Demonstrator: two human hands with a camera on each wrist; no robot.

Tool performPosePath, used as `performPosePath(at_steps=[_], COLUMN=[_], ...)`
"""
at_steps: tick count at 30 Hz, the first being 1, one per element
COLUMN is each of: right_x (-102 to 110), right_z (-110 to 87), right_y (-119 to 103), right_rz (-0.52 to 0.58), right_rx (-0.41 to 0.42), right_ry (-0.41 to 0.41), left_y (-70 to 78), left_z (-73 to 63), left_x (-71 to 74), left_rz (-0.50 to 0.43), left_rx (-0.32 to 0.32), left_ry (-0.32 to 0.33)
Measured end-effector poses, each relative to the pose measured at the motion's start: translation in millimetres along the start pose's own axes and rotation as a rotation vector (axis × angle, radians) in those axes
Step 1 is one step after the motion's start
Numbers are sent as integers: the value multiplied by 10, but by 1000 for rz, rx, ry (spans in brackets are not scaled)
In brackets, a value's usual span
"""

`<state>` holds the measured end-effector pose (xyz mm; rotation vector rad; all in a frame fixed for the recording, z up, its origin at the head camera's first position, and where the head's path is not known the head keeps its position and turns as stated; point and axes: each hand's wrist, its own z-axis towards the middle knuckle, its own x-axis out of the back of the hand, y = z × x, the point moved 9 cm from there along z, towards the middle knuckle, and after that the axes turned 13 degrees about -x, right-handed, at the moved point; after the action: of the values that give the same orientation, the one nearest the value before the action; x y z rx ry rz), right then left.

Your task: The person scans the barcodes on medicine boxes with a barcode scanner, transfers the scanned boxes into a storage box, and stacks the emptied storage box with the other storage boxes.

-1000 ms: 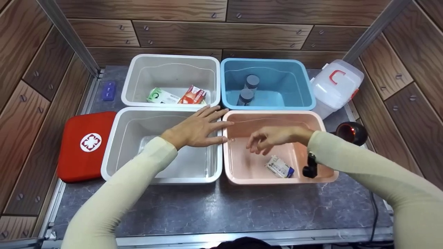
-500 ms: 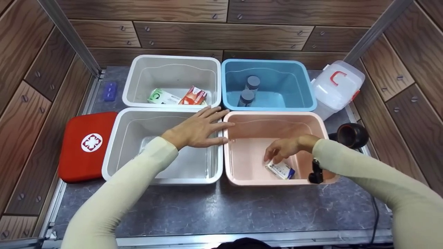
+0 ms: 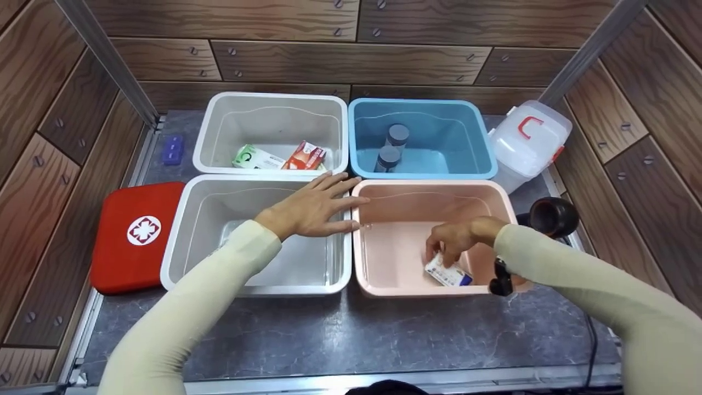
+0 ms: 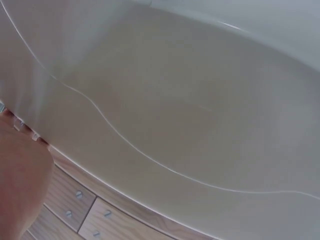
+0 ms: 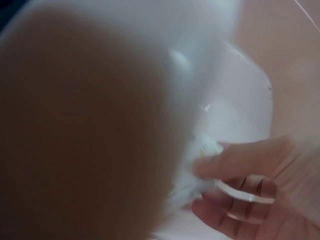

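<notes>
Inside the pink bin (image 3: 378,269), my right hand (image 3: 458,238) pinches the near-left end of a small white box (image 3: 445,274) with a blue corner. The right wrist view shows the thumb (image 5: 235,160) on top of the box and the fingers curled below; a large blurred shape hides part of it. My left hand (image 3: 312,211) lies flat with spread fingers, its fingertips at the rim between the front grey bin (image 3: 184,230) and the pink bin. The left wrist view holds mostly the grey bin's inner wall (image 4: 175,110).
Behind stand a grey bin (image 3: 205,131) with green and red medicine boxes and a blue bin (image 3: 466,131) with two dark-capped bottles. A red first-aid case (image 3: 131,241) lies left, near a purple pill case (image 3: 173,150). A clear-lidded box (image 3: 532,137) and black device (image 3: 554,216) stand right.
My right hand has moved down and slightly right in the pink bin and taken hold of the white box, which has shifted slightly. My left hand has kept its place.
</notes>
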<state>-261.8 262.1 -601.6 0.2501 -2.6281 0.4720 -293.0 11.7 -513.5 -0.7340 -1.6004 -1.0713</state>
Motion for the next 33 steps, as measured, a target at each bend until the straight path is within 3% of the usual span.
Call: performPosePath(at_steps=[4, 6, 13, 20, 27, 33], right_x=[66, 153, 605, 818, 889, 906], right_z=[-68, -136, -598, -1056, -1505, -1865], right_y=[-76, -115, -245, -245, -86, 293], right_rz=[19, 37, 85, 241, 419, 653], right_rx=[37, 67, 210, 241, 298, 284], right_ry=[37, 96, 472, 675, 869, 1052], left_y=[-4, -6, -12, -4, 3, -10], left_z=[-10, -12, -5, -14, -9, -6], left_x=[1, 6, 15, -9, -29, -27], left_rz=[3, 7, 3, 3, -7, -8], left_rx=[-1, -1, 6, 5, -8, -3], left_ry=[3, 3, -1, 4, 15, 17])
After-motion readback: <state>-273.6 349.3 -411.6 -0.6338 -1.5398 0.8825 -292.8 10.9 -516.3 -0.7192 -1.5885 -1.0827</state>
